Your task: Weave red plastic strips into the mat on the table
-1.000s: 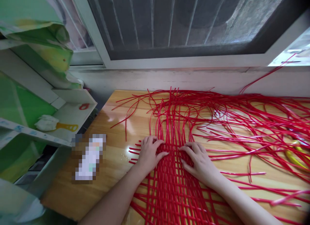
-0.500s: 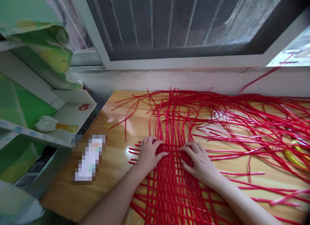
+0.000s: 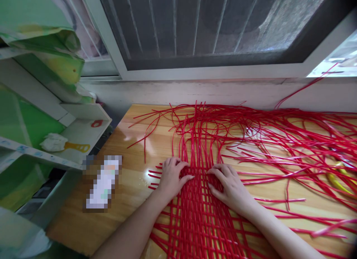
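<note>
A mat of red plastic strips (image 3: pixel 199 214), woven in an open lattice, runs from the table's near edge toward the window. My left hand (image 3: pixel 173 175) lies on its left side, the fingers curled round the strips and the thumb stretched over the weave. On the right side, my right hand (image 3: pixel 227 183) faces it, its thumb and forefinger bent inward and gripping the strips near the top of the weave. Beyond both hands the lengthwise strips (image 3: pixel 196 149) fan out unwoven. Short cut ends stick out past my left hand. My fingertips are partly hidden among the strips.
Long loose red strips (image 3: pixel 279 129) cover the back and right of the wooden table (image 3: pixel 131 181). A yellow-handled tool (image 3: pixel 338 177) lies under them. Left are a blurred-out flat object (image 3: pixel 103 183) and a shelf (image 3: pixel 83 130) with a yellow-handled item (image 3: pixel 76 146). A window stands behind.
</note>
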Available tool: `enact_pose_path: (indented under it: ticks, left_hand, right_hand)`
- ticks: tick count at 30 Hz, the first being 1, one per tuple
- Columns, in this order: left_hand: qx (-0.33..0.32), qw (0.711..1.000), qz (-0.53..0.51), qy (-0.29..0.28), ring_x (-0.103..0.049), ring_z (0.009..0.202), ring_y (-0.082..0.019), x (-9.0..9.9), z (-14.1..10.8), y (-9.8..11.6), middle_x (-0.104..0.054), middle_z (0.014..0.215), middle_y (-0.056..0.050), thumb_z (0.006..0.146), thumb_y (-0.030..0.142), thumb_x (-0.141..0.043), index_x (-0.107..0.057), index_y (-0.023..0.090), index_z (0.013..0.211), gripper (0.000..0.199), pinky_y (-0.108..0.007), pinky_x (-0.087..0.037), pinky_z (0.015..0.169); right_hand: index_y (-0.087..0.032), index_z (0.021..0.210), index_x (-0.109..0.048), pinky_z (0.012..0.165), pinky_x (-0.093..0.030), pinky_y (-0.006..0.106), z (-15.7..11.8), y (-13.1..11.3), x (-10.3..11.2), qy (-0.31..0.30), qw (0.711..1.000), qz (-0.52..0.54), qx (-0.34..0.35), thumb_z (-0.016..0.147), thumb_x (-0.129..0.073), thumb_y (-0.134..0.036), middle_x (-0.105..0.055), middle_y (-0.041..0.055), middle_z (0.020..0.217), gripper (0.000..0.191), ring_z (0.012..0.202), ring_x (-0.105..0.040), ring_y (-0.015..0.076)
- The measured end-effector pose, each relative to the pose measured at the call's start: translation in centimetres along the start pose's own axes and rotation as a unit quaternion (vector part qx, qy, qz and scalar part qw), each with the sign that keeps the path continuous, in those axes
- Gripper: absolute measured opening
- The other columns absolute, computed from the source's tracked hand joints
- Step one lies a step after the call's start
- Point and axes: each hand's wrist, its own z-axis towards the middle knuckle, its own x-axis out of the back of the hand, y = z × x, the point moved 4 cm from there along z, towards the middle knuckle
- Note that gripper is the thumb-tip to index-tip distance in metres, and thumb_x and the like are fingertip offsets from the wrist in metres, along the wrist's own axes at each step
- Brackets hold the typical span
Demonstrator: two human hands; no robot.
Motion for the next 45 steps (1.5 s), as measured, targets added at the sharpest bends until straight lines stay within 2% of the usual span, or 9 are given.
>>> enact_pose_path:
  ticks: [26, 29, 31, 34, 37, 40, 42, 45]
  left_hand:
    - [-0.015, 0.999, -0.029, 0.007, -0.044, 0.094, -0.020, 0.0, 0.0, -0.1, -0.049, 0.096, -0.004, 0.070, 0.042, -0.060, -0.058, 0.025, 0.097, 0.032, -0.037, -0.037, 0.083]
    - [-0.016, 0.999, -0.035, 0.010, -0.044, 0.095, -0.020, 0.0, -0.1, -0.1, -0.050, 0.097, -0.004, 0.070, 0.042, -0.060, -0.057, 0.025, 0.099, 0.034, -0.038, -0.037, 0.085]
    - [-0.006, 0.999, -0.044, 0.017, -0.044, 0.097, -0.021, 0.1, -0.1, -0.2, -0.050, 0.101, -0.004, 0.069, 0.042, -0.062, -0.052, 0.025, 0.105, 0.042, -0.040, -0.036, 0.086]
    - [0.015, 0.998, -0.054, 0.037, -0.042, 0.103, -0.023, 0.2, -0.1, -0.4, -0.048, 0.107, -0.006, 0.064, 0.042, -0.065, -0.044, 0.024, 0.114, 0.057, -0.043, -0.035, 0.089]
    - [0.023, 0.996, -0.057, 0.069, -0.040, 0.106, -0.023, 0.4, -0.1, -0.4, -0.045, 0.111, -0.006, 0.063, 0.040, -0.067, -0.042, 0.024, 0.114, 0.059, -0.043, -0.034, 0.092]
    - [0.018, 0.991, -0.070, 0.111, -0.041, 0.106, -0.022, 0.9, -0.1, -0.4, -0.045, 0.109, -0.007, 0.068, 0.031, -0.062, -0.043, 0.022, 0.110, 0.046, -0.042, -0.034, 0.092]
    - [0.010, 0.988, -0.080, 0.134, -0.043, 0.104, -0.021, 1.2, -0.2, -0.5, -0.047, 0.106, -0.007, 0.072, 0.016, -0.052, -0.044, 0.021, 0.106, 0.035, -0.041, -0.035, 0.092]
    - [0.001, 0.983, -0.100, 0.151, -0.045, 0.102, -0.019, 1.4, -0.3, -0.8, -0.049, 0.103, -0.006, 0.064, -0.001, -0.038, -0.045, 0.021, 0.102, 0.044, -0.039, -0.036, 0.091]
  right_hand:
    - [-0.022, 0.097, -0.052, 0.083, -0.040, 0.040, 0.1, -0.2, 0.4, 0.006, 1.000, -0.006, 0.005, 0.072, -0.052, -0.025, -0.050, 0.0079, 0.101, 0.025, 0.096, -0.046, 0.0230]
    - [-0.023, 0.096, -0.051, 0.082, -0.041, 0.039, 0.2, 0.2, 0.9, 0.037, 0.999, 0.009, 0.007, 0.074, -0.049, -0.022, -0.051, 0.0072, 0.098, 0.023, 0.094, -0.048, 0.0226]
    - [-0.022, 0.095, -0.049, 0.080, -0.041, 0.038, 0.0, 0.9, 1.4, 0.075, 0.997, 0.019, -0.003, 0.073, -0.045, -0.016, -0.052, 0.0068, 0.095, 0.024, 0.093, -0.049, 0.0222]
    - [-0.022, 0.089, -0.045, 0.079, -0.041, 0.038, -0.4, 2.5, 2.1, 0.134, 0.990, 0.014, -0.041, 0.068, -0.038, -0.005, -0.051, 0.0057, 0.089, 0.028, 0.089, -0.048, 0.0217]
    - [-0.023, 0.083, -0.042, 0.078, -0.041, 0.038, -0.9, 4.0, 2.4, 0.168, 0.982, 0.001, -0.081, 0.062, -0.035, -0.002, -0.050, 0.0042, 0.084, 0.030, 0.086, -0.048, 0.0218]
    - [-0.023, 0.082, -0.041, 0.076, -0.042, 0.037, -1.1, 4.7, 2.3, 0.171, 0.980, -0.004, -0.101, 0.061, -0.035, -0.001, -0.050, 0.0040, 0.083, 0.031, 0.086, -0.049, 0.0219]
    - [-0.023, 0.082, -0.042, 0.076, -0.042, 0.037, -1.1, 4.7, 2.1, 0.162, 0.981, -0.004, -0.104, 0.062, -0.035, -0.002, -0.051, 0.0041, 0.083, 0.030, 0.085, -0.049, 0.0217]
    - [-0.022, 0.086, -0.045, 0.077, -0.042, 0.036, -1.0, 4.6, 1.7, 0.144, 0.984, -0.004, -0.100, 0.065, -0.036, -0.004, -0.053, 0.0045, 0.086, 0.029, 0.086, -0.050, 0.0215]
